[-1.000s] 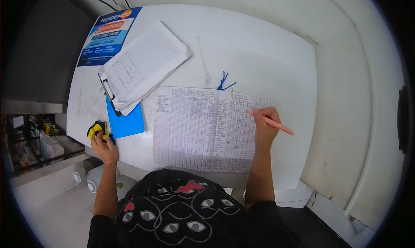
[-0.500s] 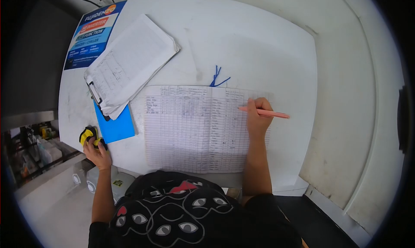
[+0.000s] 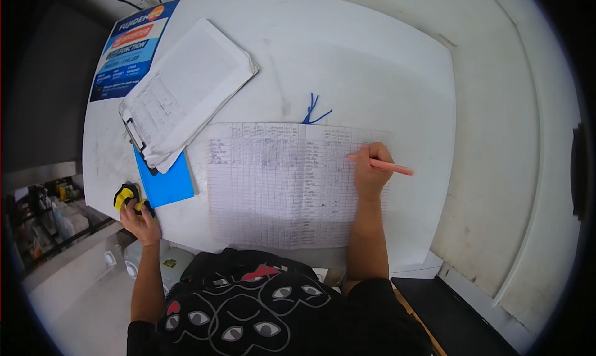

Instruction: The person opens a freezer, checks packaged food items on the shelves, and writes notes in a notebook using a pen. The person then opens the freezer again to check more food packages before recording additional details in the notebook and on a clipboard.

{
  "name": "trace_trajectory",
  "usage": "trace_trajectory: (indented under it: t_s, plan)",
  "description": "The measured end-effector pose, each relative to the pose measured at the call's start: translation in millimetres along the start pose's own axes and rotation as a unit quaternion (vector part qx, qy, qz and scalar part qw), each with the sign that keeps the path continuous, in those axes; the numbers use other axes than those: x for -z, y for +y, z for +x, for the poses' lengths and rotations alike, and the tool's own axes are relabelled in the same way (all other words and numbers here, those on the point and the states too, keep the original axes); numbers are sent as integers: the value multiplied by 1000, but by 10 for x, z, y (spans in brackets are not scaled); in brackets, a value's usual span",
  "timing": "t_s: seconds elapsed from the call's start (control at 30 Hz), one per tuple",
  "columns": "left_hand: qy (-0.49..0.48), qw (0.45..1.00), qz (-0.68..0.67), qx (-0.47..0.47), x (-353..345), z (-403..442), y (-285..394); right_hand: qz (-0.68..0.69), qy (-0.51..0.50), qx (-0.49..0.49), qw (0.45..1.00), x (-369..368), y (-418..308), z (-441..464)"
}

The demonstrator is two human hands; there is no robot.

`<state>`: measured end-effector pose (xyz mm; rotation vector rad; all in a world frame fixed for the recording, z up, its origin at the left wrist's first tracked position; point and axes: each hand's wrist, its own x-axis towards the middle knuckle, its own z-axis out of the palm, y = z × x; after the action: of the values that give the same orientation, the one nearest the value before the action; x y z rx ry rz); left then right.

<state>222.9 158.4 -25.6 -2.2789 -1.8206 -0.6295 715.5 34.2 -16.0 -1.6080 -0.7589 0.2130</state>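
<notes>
My right hand (image 3: 374, 171) is closed around a pink pen (image 3: 394, 167), its tip over the right page of an open ledger (image 3: 254, 194). The ledger's ruled pages carry handwritten rows and columns, and blue strings (image 3: 315, 109) stick out from its top at the spine. At the table's lower left edge, my left hand (image 3: 143, 227) has its fingers curled on a small yellow-and-black object (image 3: 126, 196), whose kind I cannot make out. The hand partly hides it.
A clipboard with a thick stack of papers (image 3: 186, 89) overlaps a blue notebook (image 3: 167, 181) and a blue Fujidenzo leaflet (image 3: 133, 51) on the white table (image 3: 379, 64). A wall (image 3: 490, 138) stands at the right. Shelves with goods (image 3: 53, 213) are at the lower left.
The pen tip has moved slightly to the right on the right page, with the right hand shifting very little. The left hand stays on the yellow-and-black object.
</notes>
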Motion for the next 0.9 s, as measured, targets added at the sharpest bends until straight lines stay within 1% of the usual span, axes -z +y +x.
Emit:
trace_trajectory:
  t_s: [0.17,0.23,0.27,0.33,0.37,0.4,0.43,0.47,0.5,0.53,0.57,0.6,0.67,0.77,0.87,0.9]
  plan:
    - [7,1000,-24,-2,12,13,4,-13,5,-15,1000,-14,-8,-18]
    - [3,999,-35,12,12,10,14,-21,12,9,1000,22,31,-19]
    - [18,1000,-7,13,-34,-14,-12,-17,10,23,1000,12,58,-4]
    - [50,998,-26,-2,-25,26,40,8,13,8,1000,51,142,8]
    - [54,998,-34,0,-11,15,49,41,34,-33,998,46,173,11]
    - [68,998,-15,4,-56,-14,23,-12,42,-29,999,122,347,46]
    - [59,998,-29,20,-11,-1,77,-40,37,-29,998,126,293,81]
    - [83,996,-34,8,-51,-44,43,-29,59,-17,998,111,401,113]
    - [53,997,-61,20,-13,-43,20,-110,61,17,992,73,324,123]
    - [21,994,-100,25,138,-12,39,-47,83,-49,994,106,307,129]
    - [11,987,-157,23,210,10,-3,-50,62,-14,997,25,264,93]
    - [2,976,-218,19,280,27,-64,-25,47,-27,998,-241,-27,17]
    - [29,939,-343,29,427,2,-233,9,23,-57,998,-719,-831,-391]
    - [44,935,-353,4,823,-122,-705,41,-37,18,998,-1486,-1416,-944]
    - [1,932,-362,20,923,-446,-1477,61,-54,71,994,-2186,-1890,-1444]
    - [1,931,-361,50,942,-559,-1785,85,-71,79,991,-2413,-2010,-1604]
